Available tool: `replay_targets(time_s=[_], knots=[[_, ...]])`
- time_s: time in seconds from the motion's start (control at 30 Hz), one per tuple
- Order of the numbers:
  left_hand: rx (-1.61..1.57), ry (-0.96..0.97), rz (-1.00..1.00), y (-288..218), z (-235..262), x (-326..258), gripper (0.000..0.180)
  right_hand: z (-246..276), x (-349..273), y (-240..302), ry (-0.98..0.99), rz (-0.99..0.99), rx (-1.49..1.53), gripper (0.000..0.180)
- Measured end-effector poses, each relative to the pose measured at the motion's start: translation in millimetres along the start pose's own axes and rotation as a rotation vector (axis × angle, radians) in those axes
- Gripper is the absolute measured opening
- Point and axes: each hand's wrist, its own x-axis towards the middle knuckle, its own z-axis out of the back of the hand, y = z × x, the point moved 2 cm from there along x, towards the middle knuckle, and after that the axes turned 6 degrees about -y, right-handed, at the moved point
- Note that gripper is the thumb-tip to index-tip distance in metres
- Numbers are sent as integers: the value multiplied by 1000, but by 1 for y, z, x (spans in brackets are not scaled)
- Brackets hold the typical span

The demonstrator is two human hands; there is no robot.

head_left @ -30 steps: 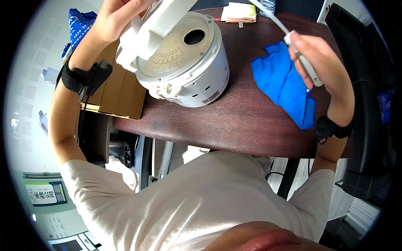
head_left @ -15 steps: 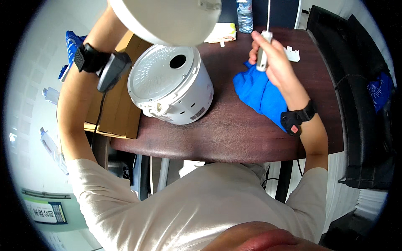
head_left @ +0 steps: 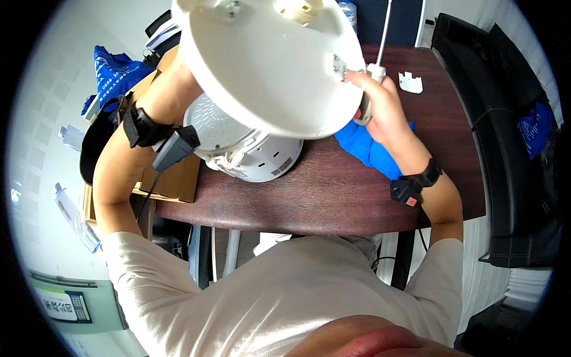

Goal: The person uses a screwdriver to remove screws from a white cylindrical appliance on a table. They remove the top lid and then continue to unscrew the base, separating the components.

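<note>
Gripping a screwdriver [head_left: 373, 89], right hand [head_left: 383, 110] works the raised lid's [head_left: 267, 65] rim; left hand's grip is hidden, probably supporting it. Next: seat tip squarely.

A smooth, slightly glossy cream plastic is seen on the round lid [head_left: 267, 65] and on the white cooker body [head_left: 250, 154]. The counter [head_left: 321, 196] is finished in dark, smooth wood grain. Soft blue cloth [head_left: 372, 149] and matt brown cardboard [head_left: 172, 181] are shown.
</note>
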Motion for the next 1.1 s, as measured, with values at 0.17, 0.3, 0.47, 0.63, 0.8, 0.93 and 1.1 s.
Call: replay_targets(time_s=[0.17, 0.3, 0.47, 0.63, 0.8, 0.93, 1.1], knots=[[139, -38, -25, 2, -17, -17, 44, 22, 25, 17, -222, -113, -40, 17], [356, 37, -121, 13, -4, -46, 38, 59, 51, 14, -177, -99, -149, 20], [975, 89, -321, 22, -38, -102, 55, 82, 65, -2, -311, -31, -398, 24], [1288, -26, -483, 44, -40, -130, 64, 87, 69, -21, -291, -78, -545, 26], [1337, 5, -562, 46, -34, -130, 52, 94, 70, -32, -294, -82, -563, 22], [1307, 91, -612, 48, -15, -126, 51, 104, 73, -39, -312, -127, -596, 23], [1288, 201, -567, 47, 24, -121, 58, 111, 78, -54, -286, -214, -661, 24]])
